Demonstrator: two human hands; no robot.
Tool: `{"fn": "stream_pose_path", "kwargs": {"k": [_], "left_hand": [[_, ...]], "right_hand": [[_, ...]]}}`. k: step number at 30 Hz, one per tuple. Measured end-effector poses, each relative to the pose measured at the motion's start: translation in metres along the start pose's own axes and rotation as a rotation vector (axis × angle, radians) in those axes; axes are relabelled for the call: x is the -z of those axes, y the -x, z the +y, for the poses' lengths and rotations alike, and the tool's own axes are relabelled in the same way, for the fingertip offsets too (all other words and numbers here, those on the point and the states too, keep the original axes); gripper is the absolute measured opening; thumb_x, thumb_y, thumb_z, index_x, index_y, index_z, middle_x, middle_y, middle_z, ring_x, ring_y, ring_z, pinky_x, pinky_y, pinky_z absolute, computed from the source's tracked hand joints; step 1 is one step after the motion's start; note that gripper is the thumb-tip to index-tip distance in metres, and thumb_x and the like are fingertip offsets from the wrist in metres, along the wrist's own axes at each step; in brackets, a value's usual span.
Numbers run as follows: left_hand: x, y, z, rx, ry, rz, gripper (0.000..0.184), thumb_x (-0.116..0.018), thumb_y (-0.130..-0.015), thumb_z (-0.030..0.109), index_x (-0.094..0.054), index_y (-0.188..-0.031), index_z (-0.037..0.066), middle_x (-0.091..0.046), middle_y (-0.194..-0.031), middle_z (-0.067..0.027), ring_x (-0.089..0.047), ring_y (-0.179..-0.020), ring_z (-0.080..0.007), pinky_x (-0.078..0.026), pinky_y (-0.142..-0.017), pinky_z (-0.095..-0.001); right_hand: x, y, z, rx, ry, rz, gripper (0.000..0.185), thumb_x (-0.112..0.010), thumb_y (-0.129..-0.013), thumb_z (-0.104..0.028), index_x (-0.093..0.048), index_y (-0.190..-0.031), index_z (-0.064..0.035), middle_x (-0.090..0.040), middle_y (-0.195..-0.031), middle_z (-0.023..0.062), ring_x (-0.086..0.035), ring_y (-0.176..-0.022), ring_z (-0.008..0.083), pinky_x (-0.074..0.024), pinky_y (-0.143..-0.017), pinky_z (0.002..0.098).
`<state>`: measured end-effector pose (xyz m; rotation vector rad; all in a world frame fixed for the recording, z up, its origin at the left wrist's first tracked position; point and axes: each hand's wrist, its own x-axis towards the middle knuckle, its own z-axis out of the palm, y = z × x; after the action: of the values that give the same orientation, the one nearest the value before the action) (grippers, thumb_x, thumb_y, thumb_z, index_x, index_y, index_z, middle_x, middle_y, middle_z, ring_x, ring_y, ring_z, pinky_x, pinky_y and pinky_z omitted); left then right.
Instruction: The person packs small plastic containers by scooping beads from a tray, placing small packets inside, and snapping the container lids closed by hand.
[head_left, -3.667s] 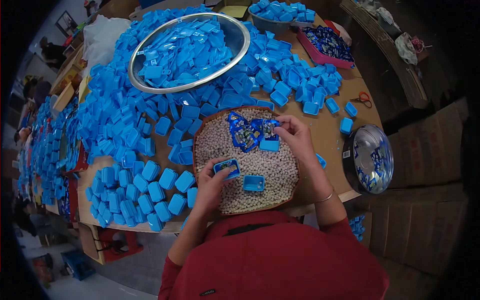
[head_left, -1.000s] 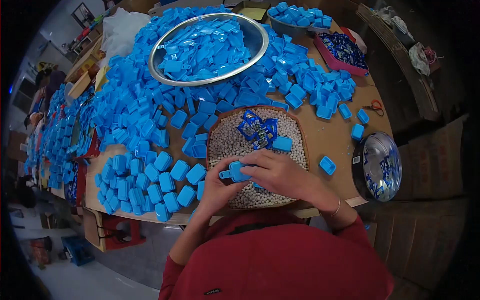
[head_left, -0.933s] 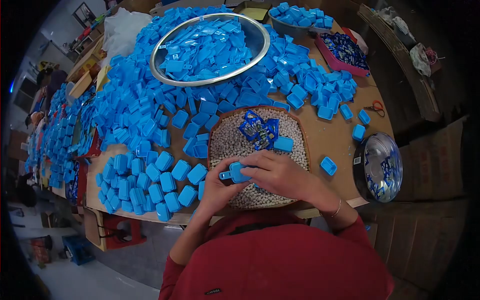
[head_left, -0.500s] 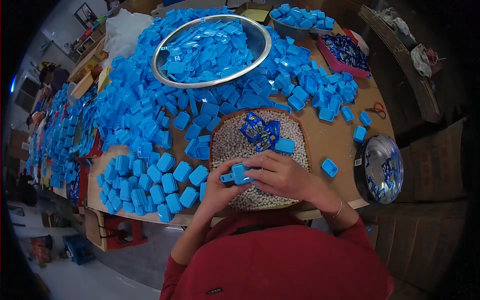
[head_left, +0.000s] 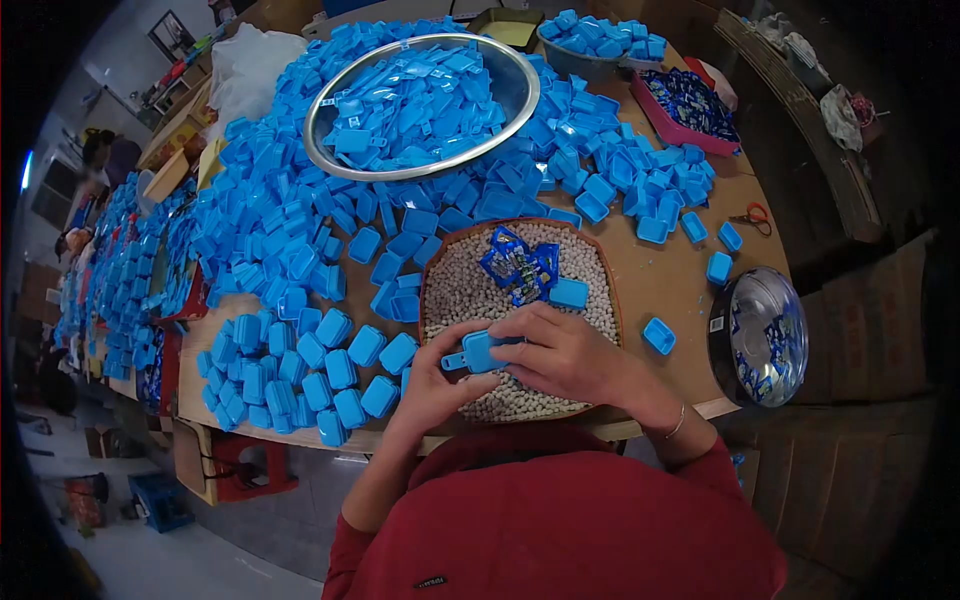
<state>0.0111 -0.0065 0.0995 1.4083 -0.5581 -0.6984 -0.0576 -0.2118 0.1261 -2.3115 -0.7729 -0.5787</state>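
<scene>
Between both hands, above the tray of small pale beads (head_left: 455,277), is a small blue box (head_left: 482,352) with a tabbed lid pointing left. My left hand (head_left: 437,382) grips its left side, thumb below and fingers above. My right hand (head_left: 563,350) has its fingers on the box's right side and top. Just above my right hand, another blue box (head_left: 569,293) rests on the beads. Shiny dark blue packets (head_left: 519,264) lie on the beads beside it. How fully the held lid is closed cannot be made out.
Closed blue boxes (head_left: 340,369) stand in a cluster at the left. A metal bowl (head_left: 522,118) of blue lids sits on a heap of blue box parts. Scissors (head_left: 757,218), a pink tray (head_left: 690,135) and a round tin (head_left: 737,376) with packets are at the right.
Since the oldest frame, the open box and packet in my hands have given way to a lidded box held by both hands. The view has shifted. Lately my hands have barely moved.
</scene>
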Motion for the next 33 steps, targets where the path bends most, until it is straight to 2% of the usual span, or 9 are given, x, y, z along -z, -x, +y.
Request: {"fn": "stream_pose_path", "kwargs": {"k": [3, 7, 10, 16, 22, 25, 28, 30, 33], "left_hand": [[0.0, 0.001, -0.003, -0.032, 0.017, 0.039, 0.047, -0.071, -0.08, 0.008, -0.054, -0.123, 0.003, -0.061, -0.11, -0.0048, -0.058, -0.096, -0.0107, -0.05, -0.078, -0.025], [-0.008, 0.003, 0.006, -0.034, 0.11, 0.083, 0.044, -0.069, -0.082, 0.009, -0.055, -0.123, 0.003, -0.061, -0.111, -0.0056, -0.058, -0.098, -0.0119, -0.05, -0.08, -0.0258], [-0.007, 0.004, 0.007, -0.055, 0.099, 0.057, 0.041, -0.067, -0.083, 0.009, -0.056, -0.122, 0.003, -0.058, -0.117, -0.0064, -0.057, -0.101, -0.0132, -0.049, -0.083, -0.0268], [0.0, 0.004, -0.005, -0.135, 0.059, 0.078, 0.041, -0.066, -0.084, 0.008, -0.055, -0.123, 0.003, -0.052, -0.125, -0.0088, -0.054, -0.109, -0.0167, -0.048, -0.086, -0.0295], [-0.013, -0.001, -0.027, -0.146, 0.443, 0.187, 0.048, -0.068, -0.082, 0.008, -0.051, -0.126, 0.004, -0.049, -0.132, -0.0102, -0.05, -0.119, -0.0232, -0.043, -0.096, -0.0352], [-0.004, -0.004, -0.011, -0.359, -0.555, 0.223, 0.056, -0.071, -0.078, 0.011, -0.049, -0.129, 0.005, -0.047, -0.135, -0.0118, -0.048, -0.122, -0.0295, -0.04, -0.1, -0.0394], [-0.007, -0.005, 0.024, -0.347, -0.596, 0.118, 0.061, -0.074, -0.074, 0.016, -0.049, -0.129, 0.006, -0.049, -0.132, -0.0143, -0.048, -0.122, -0.0338, -0.039, -0.1, -0.0407], [-0.009, -0.011, 0.019, -0.275, -0.543, 0.045, 0.061, -0.077, -0.071, 0.017, -0.051, -0.124, 0.005, -0.055, -0.119, -0.0137, -0.053, -0.11, -0.032, -0.043, -0.092, -0.0384], [-0.016, -0.013, 0.023, -0.352, -0.531, 0.067, 0.053, -0.075, -0.071, 0.014, -0.054, -0.118, 0.003, -0.058, -0.109, -0.0131, -0.056, -0.098, -0.0294, -0.045, -0.083, -0.0362]], "right_hand": [[-0.005, 0.0, 0.002, -0.043, -0.107, 0.053, 0.036, -0.073, -0.071, -0.004, -0.061, -0.105, -0.0035, -0.058, -0.109, 0.0098, -0.059, -0.099, 0.0254, -0.051, -0.082, 0.0343], [-0.013, 0.008, 0.002, -0.623, -0.827, 0.192, 0.041, -0.071, -0.082, -0.01, -0.056, -0.119, -0.0021, -0.057, -0.113, 0.0065, -0.055, -0.107, 0.0167, -0.0474, -0.089, 0.0303], [-0.019, 0.01, 0.003, -0.744, -1.054, 0.17, 0.039, -0.07, -0.083, -0.013, -0.057, -0.118, -0.0013, -0.056, -0.115, 0.0063, -0.054, -0.109, 0.0157, -0.0474, -0.09, 0.0303], [-0.027, 0.005, 0.005, -0.704, -1.004, 0.174, 0.044, -0.07, -0.084, -0.013, -0.054, -0.122, -0.0021, -0.056, -0.114, 0.0064, -0.054, -0.107, 0.0143, -0.0474, -0.089, 0.0291], [-0.043, 0.002, -0.008, -0.754, -0.916, 0.296, 0.056, -0.073, -0.081, -0.012, -0.047, -0.129, -0.0022, -0.054, -0.112, 0.007, -0.054, -0.107, 0.0155, -0.0474, -0.088, 0.0306], [-0.042, 0.007, -0.002, -0.718, -0.781, 0.339, 0.061, -0.074, -0.078, -0.012, -0.045, -0.131, -0.0043, -0.053, -0.112, 0.0071, -0.054, -0.106, 0.0163, -0.0465, -0.09, 0.0321], [-0.041, 0.003, -0.007, -0.608, -0.531, 0.287, 0.062, -0.075, -0.074, -0.012, -0.046, -0.127, -0.0034, -0.055, -0.109, 0.0117, -0.057, -0.102, 0.0252, -0.0466, -0.089, 0.0358], [-0.045, -0.001, -0.012, -0.468, -0.361, 0.307, 0.055, -0.075, -0.071, -0.012, -0.049, -0.118, -0.0017, -0.056, -0.104, 0.0152, -0.058, -0.096, 0.0325, -0.0478, -0.083, 0.0388], [-0.04, -0.003, -0.016, -0.385, -0.347, 0.409, 0.051, -0.075, -0.068, -0.009, -0.05, -0.112, -0.0025, -0.056, -0.102, 0.0147, -0.057, -0.091, 0.0317, -0.0479, -0.078, 0.0393]]}}
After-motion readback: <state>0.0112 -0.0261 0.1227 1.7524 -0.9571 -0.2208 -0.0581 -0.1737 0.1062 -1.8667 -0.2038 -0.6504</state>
